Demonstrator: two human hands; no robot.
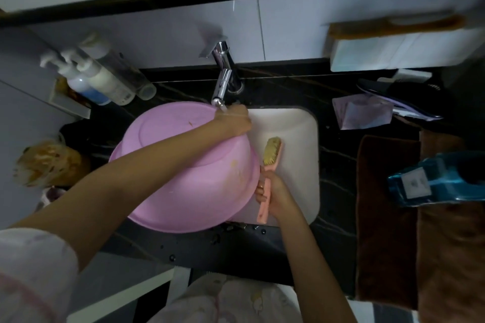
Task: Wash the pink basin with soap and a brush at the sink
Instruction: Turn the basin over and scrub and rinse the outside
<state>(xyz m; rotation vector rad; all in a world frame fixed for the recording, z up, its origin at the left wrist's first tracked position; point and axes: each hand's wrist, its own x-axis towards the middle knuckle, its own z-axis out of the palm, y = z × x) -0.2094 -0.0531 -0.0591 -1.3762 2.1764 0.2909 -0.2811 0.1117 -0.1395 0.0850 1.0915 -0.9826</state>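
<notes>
A dark countertop (338, 165) with pale veins has a white sink (294, 139) set into it. A chrome faucet (223, 78) rises from the far edge behind the sink. The pink basin (189, 178) lies upside down and tilted across the sink's left rim and the counter beside it. Pump bottles (99, 81) stand close together at the far left. A lilac packet (362, 113) lies at the far right, with a brown towel (385, 217) nearer. At the left edge sits what may be an orange-patterned bag (47, 162), too blurred to tell. Droplets (217, 237) dot the near edge.
</notes>
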